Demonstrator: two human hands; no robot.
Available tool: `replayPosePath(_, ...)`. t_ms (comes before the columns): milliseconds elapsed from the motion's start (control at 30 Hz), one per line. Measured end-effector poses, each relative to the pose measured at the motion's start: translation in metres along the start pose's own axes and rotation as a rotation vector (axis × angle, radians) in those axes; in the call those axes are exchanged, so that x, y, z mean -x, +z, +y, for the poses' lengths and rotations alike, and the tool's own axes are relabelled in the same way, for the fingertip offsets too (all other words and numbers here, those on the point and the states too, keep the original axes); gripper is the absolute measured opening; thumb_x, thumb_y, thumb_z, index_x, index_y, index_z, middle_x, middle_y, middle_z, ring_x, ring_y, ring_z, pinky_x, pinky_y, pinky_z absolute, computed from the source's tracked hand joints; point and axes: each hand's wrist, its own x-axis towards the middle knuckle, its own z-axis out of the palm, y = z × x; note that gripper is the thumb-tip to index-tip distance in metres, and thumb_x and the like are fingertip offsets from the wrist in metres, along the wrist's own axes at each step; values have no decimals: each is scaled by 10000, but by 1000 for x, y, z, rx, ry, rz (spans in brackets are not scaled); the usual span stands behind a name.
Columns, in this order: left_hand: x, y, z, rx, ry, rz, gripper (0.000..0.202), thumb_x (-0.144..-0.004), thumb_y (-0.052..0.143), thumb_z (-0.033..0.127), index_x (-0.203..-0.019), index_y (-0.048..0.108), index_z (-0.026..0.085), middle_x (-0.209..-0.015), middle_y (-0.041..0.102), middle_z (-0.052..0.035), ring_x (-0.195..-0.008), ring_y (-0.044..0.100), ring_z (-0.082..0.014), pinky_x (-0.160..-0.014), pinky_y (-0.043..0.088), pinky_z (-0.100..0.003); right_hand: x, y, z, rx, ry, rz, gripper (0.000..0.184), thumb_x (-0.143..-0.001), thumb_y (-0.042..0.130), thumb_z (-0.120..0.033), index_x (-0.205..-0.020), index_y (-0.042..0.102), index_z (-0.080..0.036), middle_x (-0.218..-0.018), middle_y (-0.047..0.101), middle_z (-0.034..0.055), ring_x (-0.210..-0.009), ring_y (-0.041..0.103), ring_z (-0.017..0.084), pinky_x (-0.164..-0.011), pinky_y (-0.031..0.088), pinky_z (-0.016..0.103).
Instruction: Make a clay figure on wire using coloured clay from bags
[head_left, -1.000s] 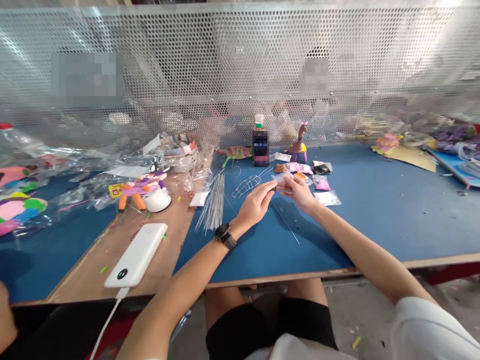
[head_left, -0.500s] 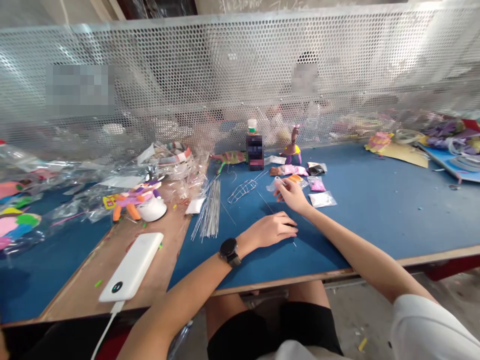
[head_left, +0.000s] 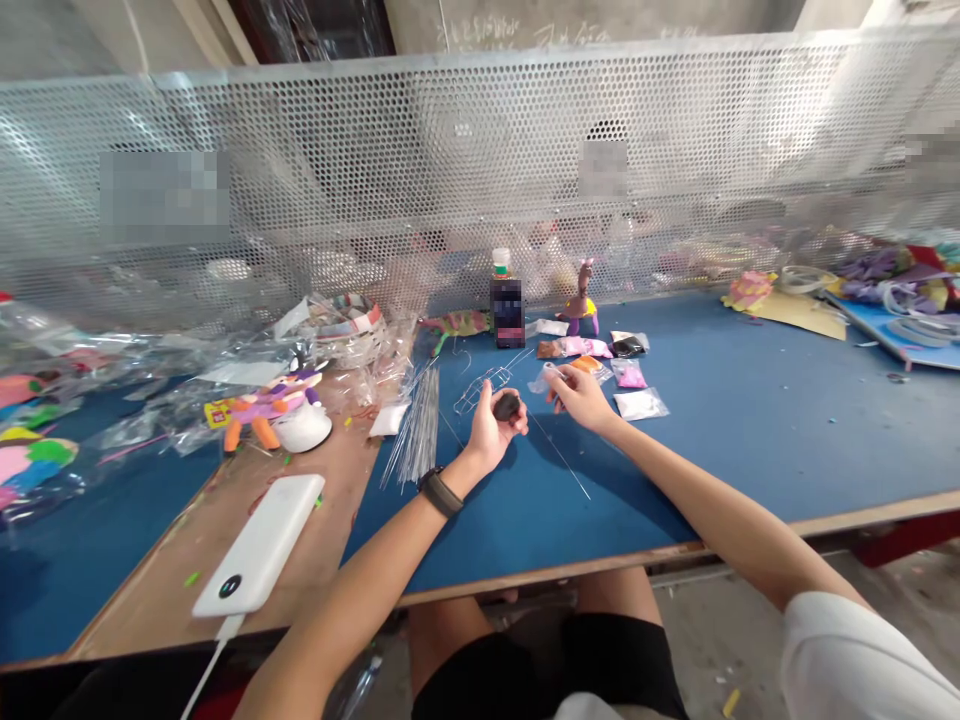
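Observation:
My left hand point(head_left: 491, 430) is turned palm up, its fingers curled round a dark ball, seemingly clay point(head_left: 507, 406). To its right, my right hand point(head_left: 581, 395) pinches a small clear plastic bag point(head_left: 540, 381). Behind my left hand lies a bent wire frame point(head_left: 474, 388), partly covered by the fingers. A single straight wire point(head_left: 566, 466) rests on the blue table point(head_left: 750, 430) between my forearms. Left of the wire frame is a bundle of loose wires point(head_left: 420, 430).
Small packets of pink point(head_left: 630, 374), white point(head_left: 641, 403) and orange clay point(head_left: 586, 364) lie beyond my right hand. A bottle point(head_left: 501, 262), a long-necked clay figure point(head_left: 583, 300) and a perforated metal screen point(head_left: 480, 150) stand behind. A white power bank point(head_left: 262, 540) lies left.
My left hand has turned from palm down to palm up and moved left, showing the dark ball in it. My right hand stays nearly in place with the bag.

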Motion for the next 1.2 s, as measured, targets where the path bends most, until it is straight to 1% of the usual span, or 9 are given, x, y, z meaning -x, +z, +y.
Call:
replayPosePath(133,4,2,6,74,-22,-41,517,-962,508,687,-860,573,184,-611,582,4,-449,485,-107,-470,407,-240,2,0,-2,38,-45,-37,407,-956,570,-626,-897,599,-224,-674,697,1,-501,633,150,-526,494,268)
replayPosePath(267,9,2,10,64,-1,-148,429,-927,574,566,-765,569,169,-604,565,-10,-471,468,-109,-475,395,-239,5,1,-4,72,-78,-74,417,-962,558,-635,-914,599,-223,-677,702,1,-506,632,155,-523,506,271)
replayPosePath(433,11,1,12,67,16,-221,439,-880,587,569,-702,543,170,-583,531,-4,-464,432,-97,-436,362,-222,7,2,-5,87,-117,-106,413,-965,563,-627,-913,613,-221,-679,696,4,-508,629,161,-516,513,277)
replayPosePath(633,10,9,6,-97,75,-101,465,-797,794,544,-781,487,196,-608,520,63,-422,388,-52,-397,356,-188,8,1,-7,81,-105,-112,450,-974,537,-644,-940,640,-207,-799,728,22,-511,622,138,-524,513,272)
replayPosePath(733,7,8,3,-167,87,-3,507,-821,747,648,-840,513,199,-565,503,77,-391,366,-53,-379,364,-191,7,1,-9,22,-63,-113,478,-943,566,-666,-963,670,-200,-879,740,35,-509,612,123,-518,507,267)
replayPosePath(833,4,5,2,-222,76,34,528,-851,693,684,-862,564,172,-573,523,58,-400,396,-54,-398,416,-202,5,0,-11,-144,91,-112,499,-866,651,-686,-928,684,-193,-934,750,49,-511,594,106,-490,482,252)
replayPosePath(967,2,1,5,-267,105,58,505,-882,665,657,-789,548,174,-580,537,43,-399,407,-55,-411,462,-217,4,0,-15,-329,236,-120,506,-780,747,-680,-856,671,-185,-915,754,57,-520,571,90,-465,449,227)
replayPosePath(1133,3,-1,9,-224,176,103,564,-907,586,652,-593,385,228,-410,360,73,-321,289,-66,-326,364,-212,7,1,-18,-366,206,-155,499,-740,797,-666,-820,668,-190,-829,727,34,-506,559,88,-464,446,226)
replayPosePath(1200,3,-2,11,-240,202,106,604,-906,573,655,-543,333,237,-379,334,65,-314,286,-67,-333,385,-217,9,2,-20,-337,164,-161,484,-766,780,-664,-811,667,-196,-713,687,11,-492,552,100,-473,452,237)
